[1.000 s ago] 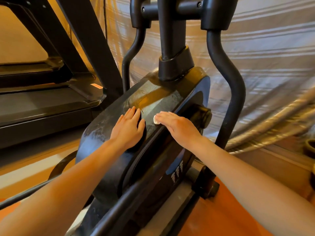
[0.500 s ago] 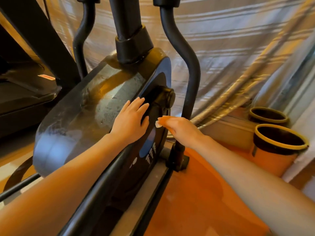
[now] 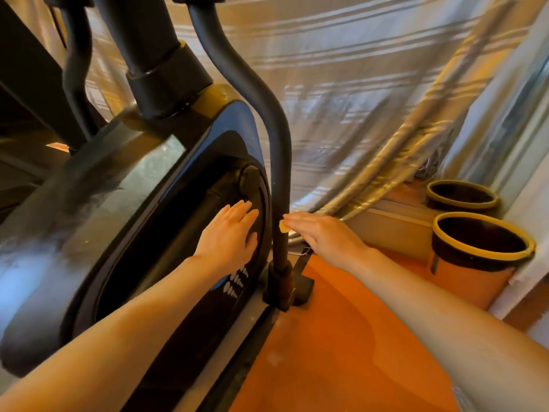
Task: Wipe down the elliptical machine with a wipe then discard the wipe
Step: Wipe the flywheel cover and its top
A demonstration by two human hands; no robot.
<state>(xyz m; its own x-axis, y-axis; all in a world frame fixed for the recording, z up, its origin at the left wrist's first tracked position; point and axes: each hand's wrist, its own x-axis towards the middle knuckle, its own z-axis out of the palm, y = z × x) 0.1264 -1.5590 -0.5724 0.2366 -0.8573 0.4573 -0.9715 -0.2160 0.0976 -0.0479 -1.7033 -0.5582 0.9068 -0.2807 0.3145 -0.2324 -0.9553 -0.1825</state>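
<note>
- While the left hand (image 3: 228, 236) lies flat on the round black side cover (image 3: 166, 227) of the elliptical machine (image 3: 89, 203), its fingers are straight and spread, so its grip is wide and holds nothing.
- The right hand (image 3: 323, 236) reaches out beside the bent black bar (image 3: 276, 138) that runs down the machine's right side.
- Its fingers are straight and close together, with the fingertips right at the bar.
- A small pale bit of the wipe (image 3: 283, 226) peeks out under those fingertips, touching the bar. Most of the wipe is hidden under the hand, so I cannot tell how the grip on it works.
- The top of the machine's cover looks dull and streaky, with light shining on it.
- A thick black post (image 3: 154, 55) stands up from the top of the machine.
- The floor (image 3: 341, 337) is orange.
- A shiny striped curtain (image 3: 356, 84) hangs behind the machine and bunches up near the floor.
- Two round bins (image 3: 478, 248) with yellow rims stand to the right, one behind the other, well apart from the hands.
</note>
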